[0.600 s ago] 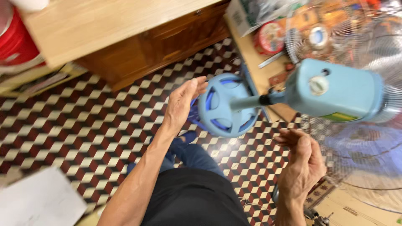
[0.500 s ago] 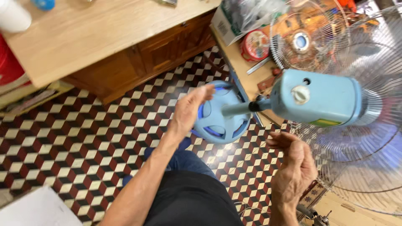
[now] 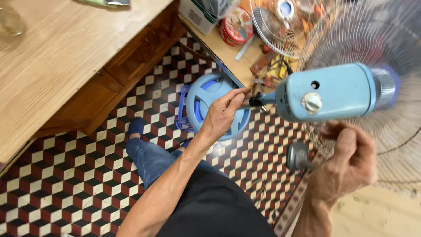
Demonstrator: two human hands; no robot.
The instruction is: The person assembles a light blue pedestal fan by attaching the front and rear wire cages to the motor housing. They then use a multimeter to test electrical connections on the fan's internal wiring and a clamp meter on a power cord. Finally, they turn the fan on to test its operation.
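Head view of a person seated above a red, black and white checkered tile floor (image 3: pixel 66 175). The left hand (image 3: pixel 223 116) reaches forward, its fingertips pinched together on the thin dark neck (image 3: pixel 256 102) joining the pale blue cylindrical plastic fan motor housing (image 3: pixel 326 92) to its stand; the round blue plastic fan base (image 3: pixel 206 98) lies on the floor directly below this hand. The right hand (image 3: pixel 346 160) sits just beneath the housing, fingers curled loosely, holding nothing visible. A blurred wire fan guard (image 3: pixel 372 39) extends behind the housing. A light wooden desk (image 3: pixel 57 61) stands at left.
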